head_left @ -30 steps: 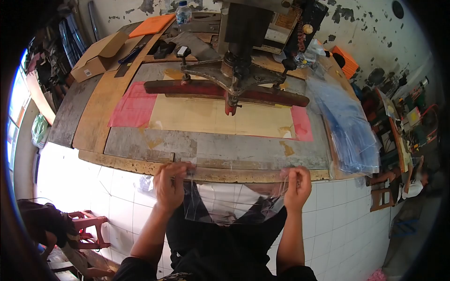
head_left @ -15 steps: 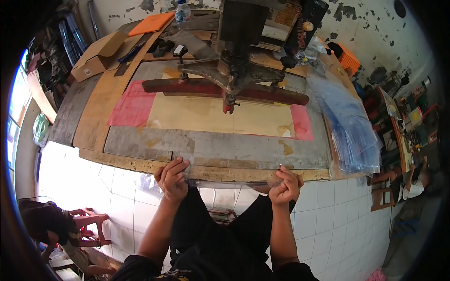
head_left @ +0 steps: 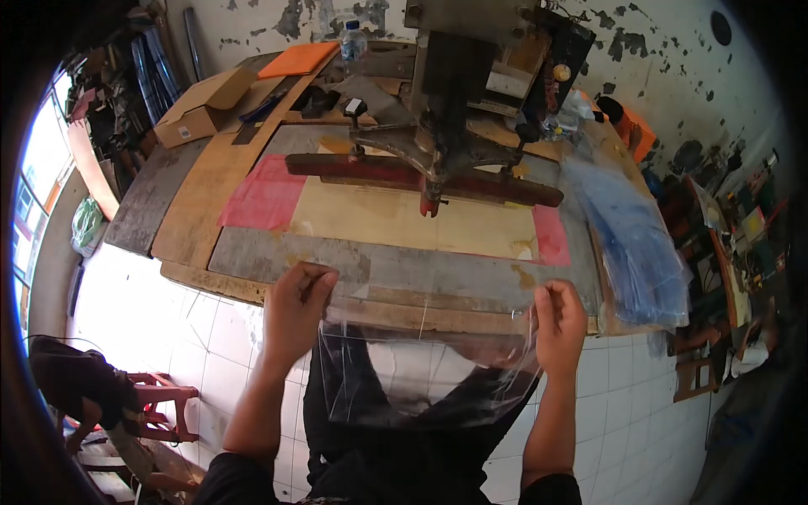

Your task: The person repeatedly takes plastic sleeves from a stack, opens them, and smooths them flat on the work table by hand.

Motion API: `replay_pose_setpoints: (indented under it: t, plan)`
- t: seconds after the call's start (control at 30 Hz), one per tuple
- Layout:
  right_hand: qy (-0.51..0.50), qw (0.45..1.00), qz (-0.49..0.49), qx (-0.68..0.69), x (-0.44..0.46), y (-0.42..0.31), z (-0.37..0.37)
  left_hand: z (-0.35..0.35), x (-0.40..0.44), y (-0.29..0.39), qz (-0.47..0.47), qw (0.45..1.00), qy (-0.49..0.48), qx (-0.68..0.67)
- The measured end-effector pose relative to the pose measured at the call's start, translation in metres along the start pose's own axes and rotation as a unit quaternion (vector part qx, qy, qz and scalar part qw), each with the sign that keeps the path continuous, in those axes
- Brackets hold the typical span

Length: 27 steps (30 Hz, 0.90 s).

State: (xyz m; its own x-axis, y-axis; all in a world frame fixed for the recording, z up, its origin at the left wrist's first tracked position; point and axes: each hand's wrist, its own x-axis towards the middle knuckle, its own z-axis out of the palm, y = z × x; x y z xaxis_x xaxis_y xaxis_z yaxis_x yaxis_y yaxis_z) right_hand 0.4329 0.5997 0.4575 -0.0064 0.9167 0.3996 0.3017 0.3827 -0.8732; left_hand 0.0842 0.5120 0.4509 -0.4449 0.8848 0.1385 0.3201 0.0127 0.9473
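Observation:
A clear plastic sheet (head_left: pixel 427 389) hangs in front of the table edge, over my lap. My left hand (head_left: pixel 296 310) pinches it near its upper left corner, thumb against fingers. At the opposite side my right hand (head_left: pixel 559 324) is closed on the sheet's upper right part. Beyond the hands, a press with a long red bar (head_left: pixel 379 174) stands over a cream pad (head_left: pixel 404 220) with pink material (head_left: pixel 263 195) at its ends. The bar is raised a little above the pad.
Several bluish clear plastic sheets (head_left: pixel 633 252) lie stacked on the table's right side. A cardboard box (head_left: pixel 198 109), an orange folder (head_left: pixel 296 62) and a water bottle (head_left: pixel 353 42) are at the back left. Another person (head_left: pixel 84 396) is at the lower left by a red stool (head_left: pixel 164 404).
Both hands have lifted off the table's front edge and spread apart, bringing the plastic sheet up and stretching it into view. The whole view has shifted slightly. The press bar looks unchanged.

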Motion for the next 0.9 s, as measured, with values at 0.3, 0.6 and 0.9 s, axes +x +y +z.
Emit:
replay_pose_setpoints:
  t: [0.3, 0.6, 0.9]
  plan:
    - [-0.13, 0.969, 0.035, -0.207, 0.111, 0.049, 0.044, 0.005, 0.116, -0.004, 0.05, 0.983, -0.072, 0.163]
    - [-0.109, 0.958, -0.038, -0.263, 0.133, 0.059, 0.068, 0.013, 0.159, -0.01, 0.121, 0.934, -0.158, 0.297]
    - [-0.178, 0.933, -0.033, -0.31, 0.13, 0.034, 0.055, 0.01, 0.162, -0.022, 0.18, 0.938, -0.164, 0.248]
